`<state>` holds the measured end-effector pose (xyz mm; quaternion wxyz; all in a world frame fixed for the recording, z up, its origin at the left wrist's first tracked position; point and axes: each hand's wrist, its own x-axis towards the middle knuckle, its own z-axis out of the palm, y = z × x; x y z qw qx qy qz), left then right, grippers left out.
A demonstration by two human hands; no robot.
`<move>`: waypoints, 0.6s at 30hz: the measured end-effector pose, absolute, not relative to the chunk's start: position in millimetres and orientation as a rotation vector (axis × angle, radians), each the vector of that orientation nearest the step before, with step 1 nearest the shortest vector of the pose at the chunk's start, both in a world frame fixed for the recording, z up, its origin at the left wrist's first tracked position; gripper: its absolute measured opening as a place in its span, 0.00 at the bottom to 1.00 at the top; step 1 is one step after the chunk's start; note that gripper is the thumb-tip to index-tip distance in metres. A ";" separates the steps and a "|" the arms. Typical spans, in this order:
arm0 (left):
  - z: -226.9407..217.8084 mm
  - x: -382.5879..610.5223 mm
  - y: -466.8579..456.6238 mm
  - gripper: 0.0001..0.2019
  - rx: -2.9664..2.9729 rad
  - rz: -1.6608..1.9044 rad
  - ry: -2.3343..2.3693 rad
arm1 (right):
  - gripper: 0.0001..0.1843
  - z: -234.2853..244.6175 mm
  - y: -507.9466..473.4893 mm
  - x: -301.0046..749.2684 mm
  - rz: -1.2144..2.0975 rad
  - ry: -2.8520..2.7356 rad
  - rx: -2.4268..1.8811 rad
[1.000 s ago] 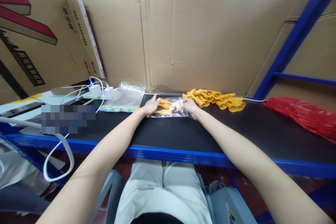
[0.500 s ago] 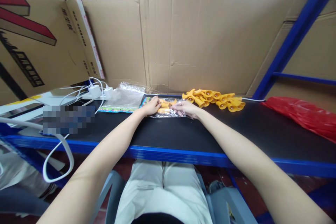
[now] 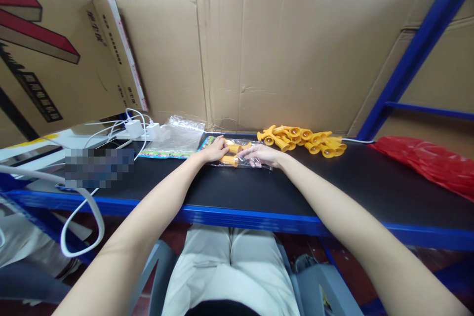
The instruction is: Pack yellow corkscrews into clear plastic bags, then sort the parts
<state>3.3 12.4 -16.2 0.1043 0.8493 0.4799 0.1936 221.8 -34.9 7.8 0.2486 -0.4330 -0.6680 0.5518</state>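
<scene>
Two hands on one clear bag [image 3: 242, 157] of yellow toys, mid-bench toward the back. Our left hand [image 3: 215, 150] has its fingers curled round the bag's left end, gripping it. Our right hand [image 3: 263, 155] lies mostly flat and open on the right end, just pressing. Right of the bag there's a loose pile of yellow toys [image 3: 303, 139]. To its left are a stack of empty bags [image 3: 175, 138] and then chargers [image 3: 140, 129] with white cables. A red bag [image 3: 425, 165] sits far right. The bench [image 3: 333, 185] is black with a blue edge, and cardboard [image 3: 289, 59] walls the back.
</scene>
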 end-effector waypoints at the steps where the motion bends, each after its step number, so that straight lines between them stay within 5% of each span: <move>1: -15.7 2.8 11.9 0.08 2.503 0.563 1.400 | 0.20 9.4 -37.8 220.7 1.504 -1.802 -1.178; 5: -13.4 3.0 9.3 0.07 2.484 0.555 1.379 | 0.23 12.0 -43.4 216.1 1.508 -1.737 -1.161; 11: -14.7 4.2 9.3 0.06 2.433 0.566 1.428 | 0.07 6.1 -33.3 214.0 1.255 -1.441 -1.312; 18: -11.0 4.3 4.4 0.06 2.465 0.577 1.393 | 0.08 1.0 -27.0 216.1 1.156 -1.334 -1.414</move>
